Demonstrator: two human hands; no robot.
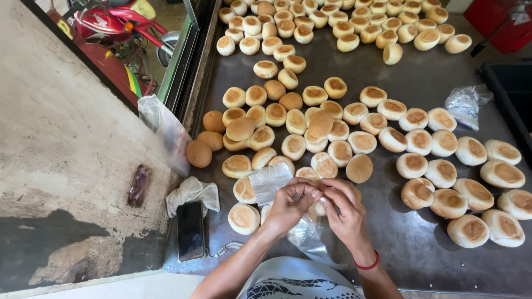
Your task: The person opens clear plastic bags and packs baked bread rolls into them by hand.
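We held a clear bag open with our left hand; our right hand clenched a bun at its mouth; next, we judged, easing it in needed care.

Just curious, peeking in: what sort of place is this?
Probably a small bakery or street-side stall: dozens of browned buns cover a metal table, and both hands work a clear plastic bag.

two hands work over the metal table, which holds dozens of round buns, too many to count exactly. there is one phone, one white cloth, one red wristband and three clear plastic bags.
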